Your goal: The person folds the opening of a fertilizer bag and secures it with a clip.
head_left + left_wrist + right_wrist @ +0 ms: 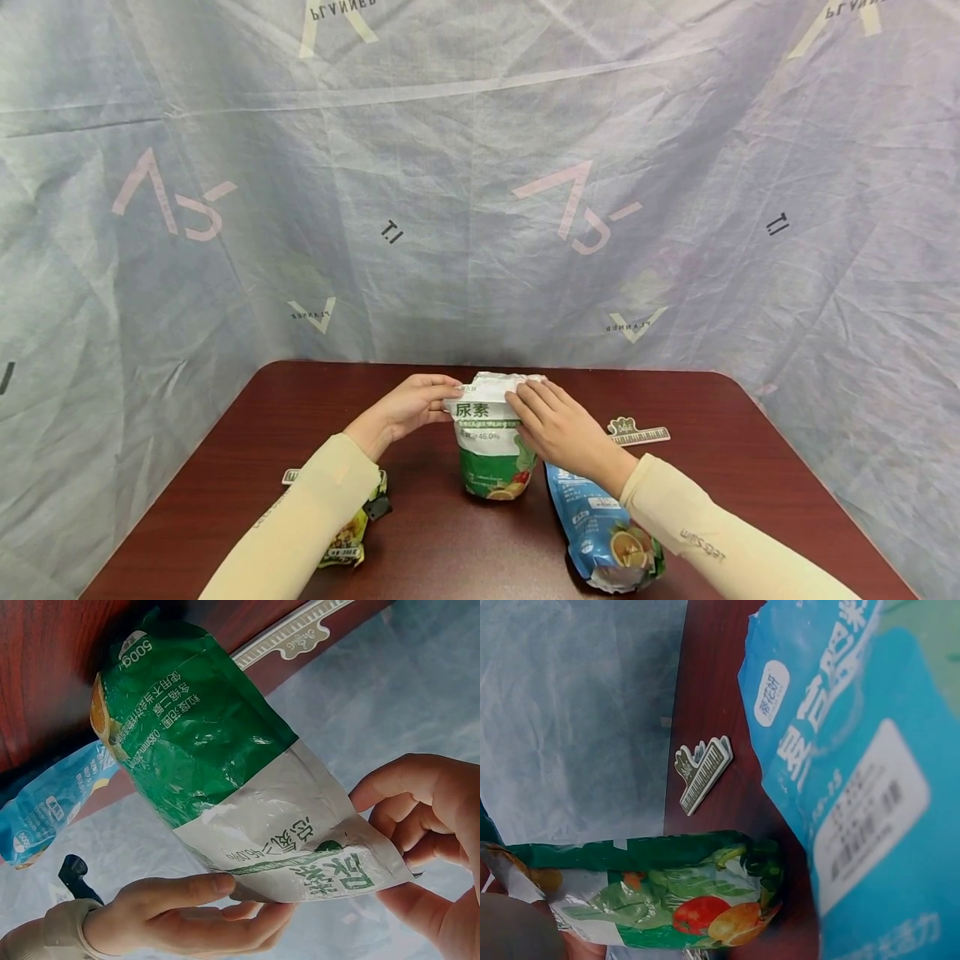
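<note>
A white and green plastic fertilizer bag (491, 454) stands on the table between both hands, its white top creased and bent over. My left hand (408, 408) pinches the bag's upper left corner between thumb and fingers. On the upper right edge, my right hand (558, 425) grips the top; in the left wrist view, the right hand (195, 911) has its thumb in front and fingers behind the bag. Vegetables and fruit are printed on the bag's side (705, 907) in the right wrist view.
A blue bag (600, 525) lies under my right forearm. By my left forearm is a yellow-green packet (347, 537) with a black piece (378, 505) on it. A keyboard-shaped clip (637, 432) lies behind my right hand; a similar clip (291, 476) is partly hidden at left.
</note>
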